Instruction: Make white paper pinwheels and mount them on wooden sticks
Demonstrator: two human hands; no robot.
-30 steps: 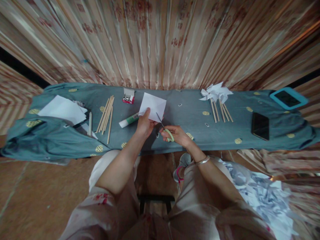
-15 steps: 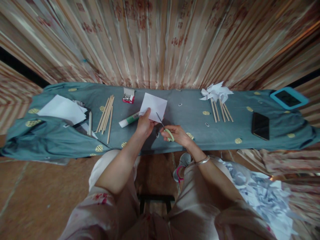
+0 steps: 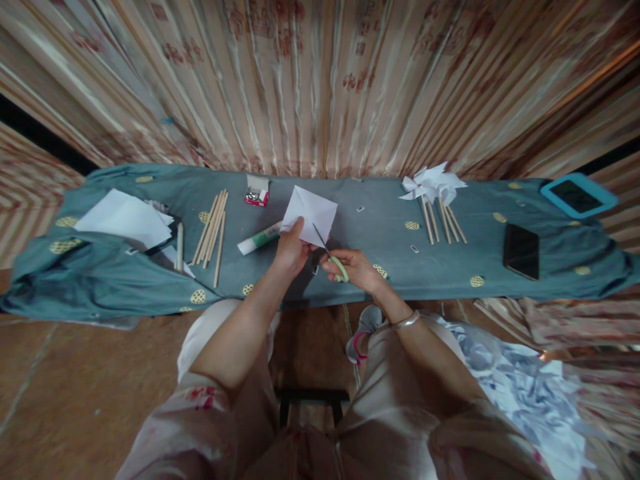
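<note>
Wears a pale, red-flowered sleeve (image 3: 187,410), pale trousers (image 3: 395,387), a silver bangle (image 3: 409,321) on the right arm (image 3: 435,357), a grey shoe (image 3: 370,319) with pink trim (image 3: 357,347).

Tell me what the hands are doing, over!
Left hand holding white paper square. Right hand gripping green-handled scissors, dark blade over the paper. Glue stick lying close beside left hand.
</note>
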